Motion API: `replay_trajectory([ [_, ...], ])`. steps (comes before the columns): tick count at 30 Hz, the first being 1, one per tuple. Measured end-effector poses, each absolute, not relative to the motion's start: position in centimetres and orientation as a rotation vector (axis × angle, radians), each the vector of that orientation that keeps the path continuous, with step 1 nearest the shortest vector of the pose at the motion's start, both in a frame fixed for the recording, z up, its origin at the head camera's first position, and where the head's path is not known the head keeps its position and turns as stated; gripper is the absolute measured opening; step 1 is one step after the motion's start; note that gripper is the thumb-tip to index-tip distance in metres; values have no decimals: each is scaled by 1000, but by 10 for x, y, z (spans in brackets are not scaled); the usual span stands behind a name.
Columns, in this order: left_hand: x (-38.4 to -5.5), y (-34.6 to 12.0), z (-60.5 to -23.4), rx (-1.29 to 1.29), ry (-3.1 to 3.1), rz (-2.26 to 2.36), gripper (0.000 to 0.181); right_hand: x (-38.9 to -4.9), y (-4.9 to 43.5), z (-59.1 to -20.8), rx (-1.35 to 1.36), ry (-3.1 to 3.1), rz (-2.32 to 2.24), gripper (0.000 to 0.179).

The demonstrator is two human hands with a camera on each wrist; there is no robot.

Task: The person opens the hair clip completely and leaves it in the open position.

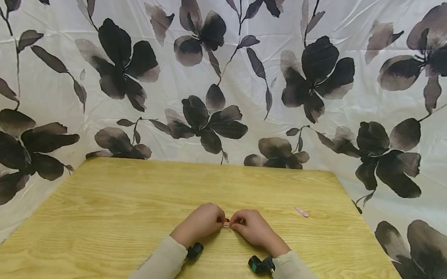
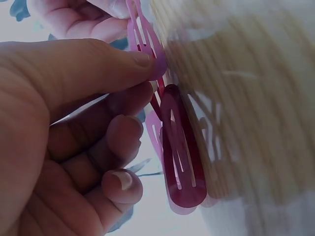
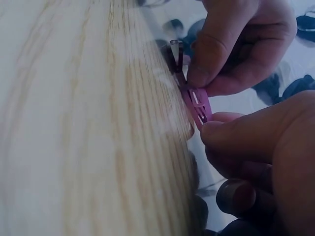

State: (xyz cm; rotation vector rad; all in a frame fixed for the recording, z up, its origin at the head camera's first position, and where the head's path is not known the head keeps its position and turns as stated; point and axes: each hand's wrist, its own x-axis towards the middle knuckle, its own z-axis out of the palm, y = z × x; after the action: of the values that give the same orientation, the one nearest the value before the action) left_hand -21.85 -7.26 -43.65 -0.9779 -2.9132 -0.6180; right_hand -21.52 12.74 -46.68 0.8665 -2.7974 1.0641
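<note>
Over the table, my left hand (image 1: 205, 219) and right hand (image 1: 254, 227) nearly meet. Between thumb and forefinger, the left hand pinches the rounded end of a pink snap hair clip (image 2: 148, 37). The right hand (image 3: 295, 147) pinches the opposite end of that pink clip (image 3: 199, 101) with thumb and finger. Linked to it by the left fingertips is a dark red snap hair clip (image 2: 199, 184), which hangs beside the curled lower fingers. Another pink clip (image 2: 153, 129) shows partly behind the red one. How the clips join is hidden by the left fingertips.
A loose pink hair clip (image 1: 302, 212) lies on the wooden table (image 1: 145, 186), right of and beyond the hands. Behind the table hangs a white cloth (image 1: 258, 94) with dark flowers. Each wrist wears a small black camera (image 1: 259, 265).
</note>
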Motion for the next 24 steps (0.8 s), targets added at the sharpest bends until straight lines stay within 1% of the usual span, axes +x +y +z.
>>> replay_trajectory([
  [9,-218,-70,-435,-962,-2915,-528,13,-215,127,-464,867,-2818,1037,10],
  [24,-219,-73,-436,-988,-2894,-527,14,-214,125,-465,838,-2818,1065,10],
])
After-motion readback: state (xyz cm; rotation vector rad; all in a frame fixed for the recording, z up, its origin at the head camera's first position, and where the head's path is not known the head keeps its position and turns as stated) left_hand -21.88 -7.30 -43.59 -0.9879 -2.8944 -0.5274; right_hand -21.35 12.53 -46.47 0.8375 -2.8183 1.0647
